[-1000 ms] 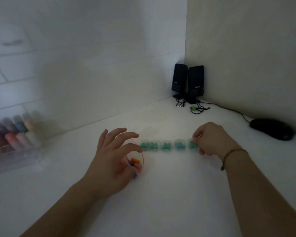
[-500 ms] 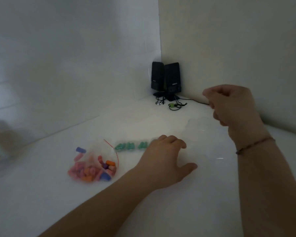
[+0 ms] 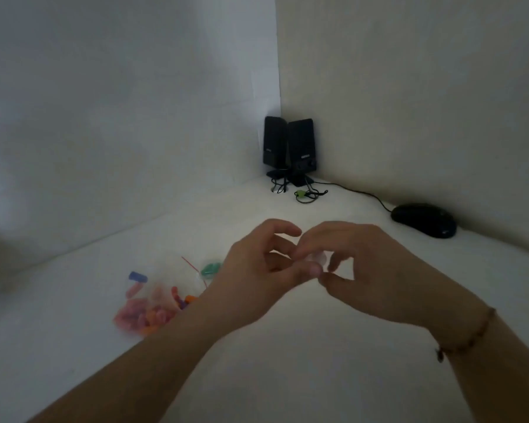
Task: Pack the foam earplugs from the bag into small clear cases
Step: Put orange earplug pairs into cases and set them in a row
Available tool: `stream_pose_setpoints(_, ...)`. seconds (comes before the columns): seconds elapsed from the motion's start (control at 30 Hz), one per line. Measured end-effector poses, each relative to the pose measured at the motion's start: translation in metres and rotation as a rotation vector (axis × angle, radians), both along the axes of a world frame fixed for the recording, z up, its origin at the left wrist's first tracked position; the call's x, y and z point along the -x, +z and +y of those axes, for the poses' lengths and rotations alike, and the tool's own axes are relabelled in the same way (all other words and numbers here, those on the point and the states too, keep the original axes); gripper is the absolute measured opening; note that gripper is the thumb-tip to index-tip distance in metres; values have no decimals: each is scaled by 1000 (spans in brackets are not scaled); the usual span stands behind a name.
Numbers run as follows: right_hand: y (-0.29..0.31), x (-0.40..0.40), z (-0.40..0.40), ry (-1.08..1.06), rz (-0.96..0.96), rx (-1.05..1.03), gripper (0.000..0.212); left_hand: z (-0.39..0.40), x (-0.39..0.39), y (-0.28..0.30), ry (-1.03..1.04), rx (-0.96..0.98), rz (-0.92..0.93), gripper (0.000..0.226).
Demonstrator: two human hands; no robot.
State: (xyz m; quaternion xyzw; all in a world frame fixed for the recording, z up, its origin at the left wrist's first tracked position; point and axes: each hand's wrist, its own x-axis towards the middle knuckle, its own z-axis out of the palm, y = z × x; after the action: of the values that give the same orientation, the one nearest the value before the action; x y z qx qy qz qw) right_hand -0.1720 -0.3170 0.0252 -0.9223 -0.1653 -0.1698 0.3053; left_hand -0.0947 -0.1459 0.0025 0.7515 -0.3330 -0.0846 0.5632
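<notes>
A: Both hands have come together since half a second back. Then the left hand (image 3: 257,270) lay flat by the teal row and the right hand (image 3: 358,270) hung raised. Now the fingertips (image 3: 313,270) meet around one small clear case (image 3: 316,257).

B: Grip?

A: Curled fingers and thumbs pinch it from both sides. Blur hides whether the lid is open or shut.

B: How best to open it?

A: My judgement: steady the base with the left, lift the lid edge with the right thumb, keep it low.

B: Earplugs?

A: Left of the fingers and nearer, the bag (image 3: 153,309) holds a blurred heap, too many to count. One blue earplug (image 3: 138,276) lies loose beside it. One teal-filled case (image 3: 211,268) shows behind the left hand. Far beyond the fingers: two speakers (image 3: 289,148); one mouse (image 3: 423,219).
</notes>
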Motion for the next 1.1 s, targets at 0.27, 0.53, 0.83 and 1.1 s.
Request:
stream_pose_setpoints(0.27,11,-54,82,136,-248,-331,27,80,-21,13,-226,615,628,64)
stream_pose_setpoints(0.53,-29,-54,106,1,-519,-308,28,88,-27,-4,-168,676,655,35)
stream_pose_setpoints(0.83,-30,-59,97,-35,-586,-228,15,87,-29,-7,-150,769,757,65)
stream_pose_setpoints(1.1,-33,-60,97,-84,-531,-255,9,84,-25,-8,-90,728,747,43)
